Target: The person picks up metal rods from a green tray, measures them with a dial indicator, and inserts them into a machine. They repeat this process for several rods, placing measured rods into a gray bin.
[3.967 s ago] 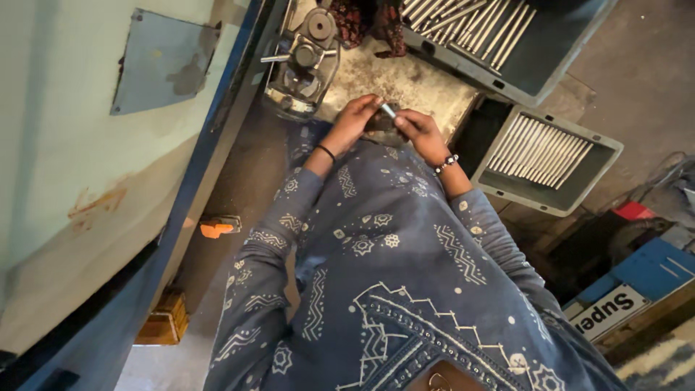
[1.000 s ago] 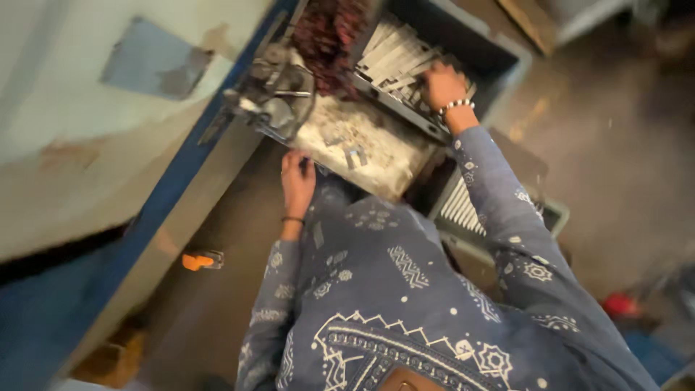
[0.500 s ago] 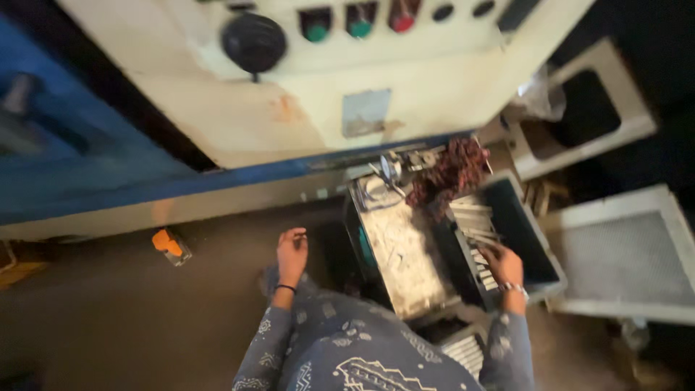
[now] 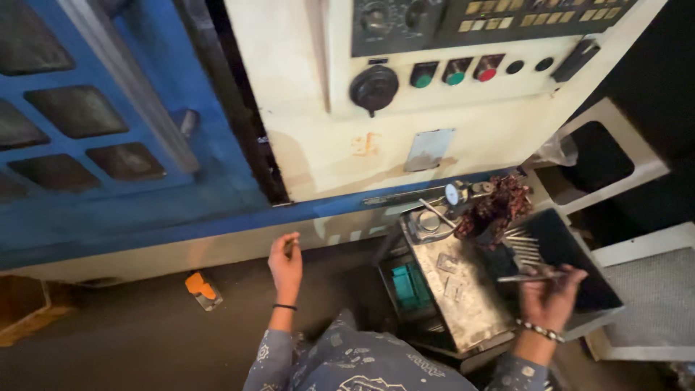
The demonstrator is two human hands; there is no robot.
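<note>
Since half a second ago, risen: the thin grey metal rod (image 4: 527, 276), then down among the others in the bin, now lifted clear in the right hand (image 4: 548, 295). Fingers (image 4: 567, 274) clamped on it, rod lying roughly level above the near edge of the dark rectangular metal bin (image 4: 572, 255). More thin metal rods (image 4: 523, 245) stacked inside that bin at its far left end. Beaded bracelet (image 4: 539, 331) on the right wrist.

Left hand (image 4: 286, 262) raised toward the lower edge of the cream and blue machine housing (image 4: 318, 145), fingers curled together around something small and dark; cannot tell what it is. Thin dark band (image 4: 284, 307) around that wrist.

Between the two hands, a worn steel-topped desk (image 4: 463, 289) with small metal pieces scattered on it. At its far end, a round dial gauge (image 4: 453, 193) and a reddish-brown tangle of metal swarf (image 4: 496, 208), the swarf just beside the bin. Teal box (image 4: 411, 286) tucked against the desk's left side. Orange block-shaped object (image 4: 201, 288) on the floor, well apart from the left hand. Green and red round buttons (image 4: 455, 72) and a black knob (image 4: 373, 87) on the panel above.
</note>
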